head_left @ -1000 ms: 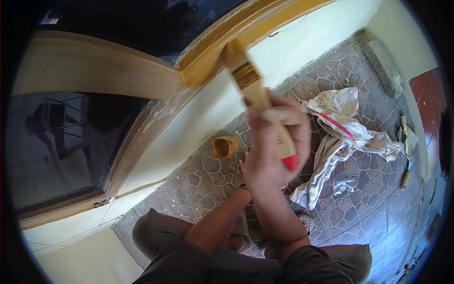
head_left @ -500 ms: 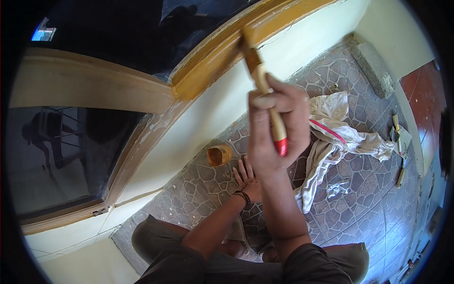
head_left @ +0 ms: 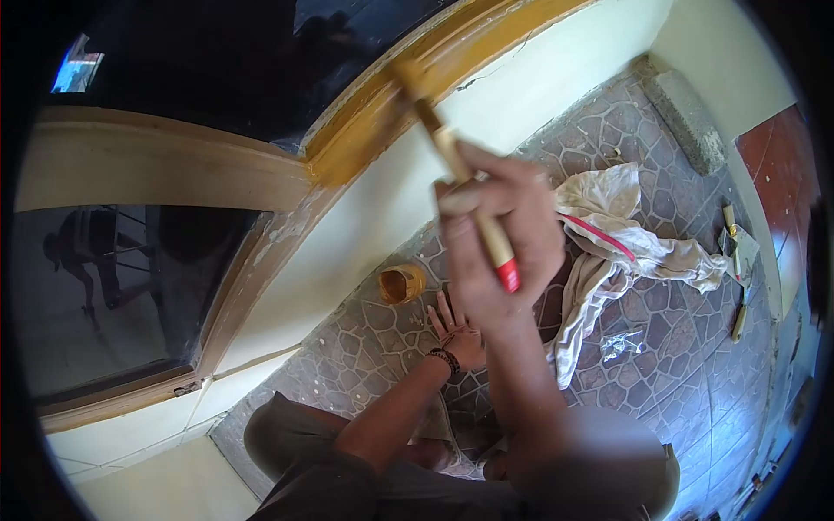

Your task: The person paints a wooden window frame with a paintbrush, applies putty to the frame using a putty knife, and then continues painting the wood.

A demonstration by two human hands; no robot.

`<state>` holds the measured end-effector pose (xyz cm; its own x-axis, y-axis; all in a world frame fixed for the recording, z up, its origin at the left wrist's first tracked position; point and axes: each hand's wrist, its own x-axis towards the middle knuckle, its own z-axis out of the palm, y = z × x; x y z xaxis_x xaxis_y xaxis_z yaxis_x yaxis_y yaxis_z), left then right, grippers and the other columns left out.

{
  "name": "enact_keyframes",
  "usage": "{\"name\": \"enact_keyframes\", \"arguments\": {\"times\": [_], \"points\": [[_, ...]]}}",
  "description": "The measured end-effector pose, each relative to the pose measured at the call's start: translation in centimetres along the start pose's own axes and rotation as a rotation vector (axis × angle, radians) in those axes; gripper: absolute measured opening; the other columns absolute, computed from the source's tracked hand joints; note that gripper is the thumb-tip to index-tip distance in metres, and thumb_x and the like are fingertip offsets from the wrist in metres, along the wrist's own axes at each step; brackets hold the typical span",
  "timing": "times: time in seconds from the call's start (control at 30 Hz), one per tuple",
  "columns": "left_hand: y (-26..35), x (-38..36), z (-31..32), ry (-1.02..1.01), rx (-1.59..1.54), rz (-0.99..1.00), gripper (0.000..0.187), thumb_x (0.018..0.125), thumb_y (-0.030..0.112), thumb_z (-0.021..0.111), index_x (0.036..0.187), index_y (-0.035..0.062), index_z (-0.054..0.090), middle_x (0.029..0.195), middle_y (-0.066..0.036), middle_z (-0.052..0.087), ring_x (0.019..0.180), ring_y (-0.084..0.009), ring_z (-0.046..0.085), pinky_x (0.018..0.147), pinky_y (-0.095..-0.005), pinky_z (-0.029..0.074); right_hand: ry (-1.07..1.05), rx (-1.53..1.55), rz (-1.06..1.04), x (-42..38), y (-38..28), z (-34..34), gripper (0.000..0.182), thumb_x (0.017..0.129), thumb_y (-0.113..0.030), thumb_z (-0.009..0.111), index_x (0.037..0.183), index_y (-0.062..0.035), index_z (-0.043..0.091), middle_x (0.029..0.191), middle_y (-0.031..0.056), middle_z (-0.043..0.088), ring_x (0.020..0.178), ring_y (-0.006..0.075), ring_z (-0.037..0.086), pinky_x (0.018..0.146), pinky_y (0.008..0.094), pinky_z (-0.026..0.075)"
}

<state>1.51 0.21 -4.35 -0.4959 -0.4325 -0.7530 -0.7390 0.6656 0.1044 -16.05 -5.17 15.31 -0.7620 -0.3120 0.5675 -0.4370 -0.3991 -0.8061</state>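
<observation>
My right hand [head_left: 504,234] is closed around the wooden handle of a paintbrush [head_left: 452,154] with a red end. The blurred bristles are at the yellow-brown painted part of the window frame [head_left: 356,126]; whether they touch it is unclear. Below, my left hand [head_left: 458,334] lies on the stone-patterned floor with its fingers spread, wearing a dark bracelet. Just beyond its fingertips stands an open pot [head_left: 402,285] of yellow-brown paint.
A crumpled pale cloth [head_left: 599,260] with a red stripe lies right of my right hand. Clear plastic [head_left: 622,346] is near it. Farther right are a scraper [head_left: 740,321] and a small brush [head_left: 730,224]. A concrete block [head_left: 686,122] sits by the wall.
My right hand has shifted slightly left, and the brush head has swept left along the painted frame, tilting more to the left. My left hand has stayed on the floor.
</observation>
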Motion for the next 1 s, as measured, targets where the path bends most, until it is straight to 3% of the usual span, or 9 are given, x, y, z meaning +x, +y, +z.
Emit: {"name": "enact_keyframes", "arguments": {"times": [0.03,0.1,0.13,0.23,0.3,0.4,0.57,0.87,1.0], "points": [[-0.6,0.4,0.9,-0.001,0.002,-0.001,0.122,0.076,0.073,0.054,0.151,0.0048,-0.013,0.150,-0.032,-0.026,0.135,-0.0538,-0.030,0.103,-0.0706,-0.015,-0.056,0.031,-0.011,-0.4,-0.4,0.1,0.010,0.075,0.002,0.074,0.074,-0.0034,0.066,0.102,0.0157,0.069,0.088,0.0202,0.066,0.076,0.0282,0.050],[-1.3,0.6,1.3,-0.100,-0.116,0.379,0.070,0.092,0.050,0.048,0.145,0.0054,0.038,0.146,-0.023,0.039,0.137,-0.0422,0.031,0.114,-0.0537,0.024,-0.196,0.203,0.066,-0.8,-1.7,-0.9,0.009,0.075,0.001,0.075,0.076,-0.0034,0.067,0.101,0.0165,0.069,0.089,0.0219,0.067,0.076,0.0288,0.052],[-1.4,0.7,1.6,-0.100,-0.116,0.378,0.070,0.092,0.050,0.048,0.145,0.0054,0.038,0.146,-0.023,0.039,0.137,-0.0422,0.031,0.114,-0.0537,0.024,-0.195,0.204,0.066,-0.5,-1.7,-1.2,0.009,0.075,0.001,0.075,0.076,-0.0034,0.067,0.101,0.0165,0.069,0.089,0.0219,0.067,0.076,0.0288,0.052],[-0.3,-0.3,0.2,-0.027,-0.080,0.179,0.104,0.079,0.069,0.051,0.149,0.0054,0.007,0.148,-0.029,-0.001,0.135,-0.0493,-0.006,0.107,-0.0636,0.000,-0.256,0.334,0.107,0.2,-1.2,-2.5,0.020,0.065,0.011,0.067,0.079,-0.0033,0.069,0.099,0.0150,0.068,0.090,0.0243,0.069,0.076,0.0311,0.054],[0.3,-0.8,-1.2,0.027,-0.057,0.045,0.129,0.071,0.082,0.053,0.151,0.0054,-0.013,0.150,-0.033,-0.027,0.134,-0.0540,-0.031,0.103,-0.0701,-0.016,-0.342,0.410,0.113,0.6,-0.8,-2.8,0.007,0.076,-0.002,0.075,0.078,-0.0039,0.069,0.100,0.0177,0.069,0.086,0.0249,0.069,0.076,0.0322,0.054],[0.5,-0.6,-1.6,-0.086,0.002,-0.046,0.135,0.066,0.086,0.053,0.151,0.0067,-0.015,0.150,-0.032,-0.028,0.134,-0.0527,-0.031,0.103,-0.0695,-0.016,-0.363,0.409,0.161,0.9,-0.4,-3.0,0.019,0.066,0.011,0.069,0.079,-0.0038,0.069,0.097,0.0121,0.069,0.089,0.0219,0.068,0.076,0.0289,0.053],[0.2,-0.5,-0.9,-0.030,-0.069,-0.026,0.137,0.066,0.083,0.058,0.150,0.0073,-0.019,0.149,-0.032,-0.029,0.136,-0.0497,-0.031,0.104,-0.0686,-0.016,-0.316,0.405,0.175,2.0,1.5,-3.2,0.017,0.070,0.010,0.070,0.079,-0.0046,0.070,0.099,0.0110,0.069,0.086,0.0190,0.068,0.073,0.0271,0.054],[0.3,-0.8,-1.2,0.022,-0.150,-0.012,0.137,0.066,0.080,0.062,0.150,0.0073,-0.019,0.149,-0.032,-0.029,0.136,-0.0500,-0.031,0.103,-0.0682,-0.017,0.193,0.239,-0.060,5.7,4.5,-4.4,0.008,0.082,0.000,0.073,0.086,-0.0048,0.069,0.100,0.0125,0.069,0.087,0.0141,0.065,0.074,0.0248,0.053],[0.2,-0.8,-1.2,0.022,-0.136,-0.010,0.137,0.066,0.081,0.062,0.150,0.0072,-0.019,0.149,-0.032,-0.029,0.136,-0.0506,-0.031,0.103,-0.0682,-0.017,0.285,0.221,-0.004,5.6,4.1,-3.5,0.009,0.081,0.001,0.072,0.083,-0.0067,0.068,0.100,0.0111,0.068,0.089,0.0147,0.064,0.075,0.0268,0.052]]}}
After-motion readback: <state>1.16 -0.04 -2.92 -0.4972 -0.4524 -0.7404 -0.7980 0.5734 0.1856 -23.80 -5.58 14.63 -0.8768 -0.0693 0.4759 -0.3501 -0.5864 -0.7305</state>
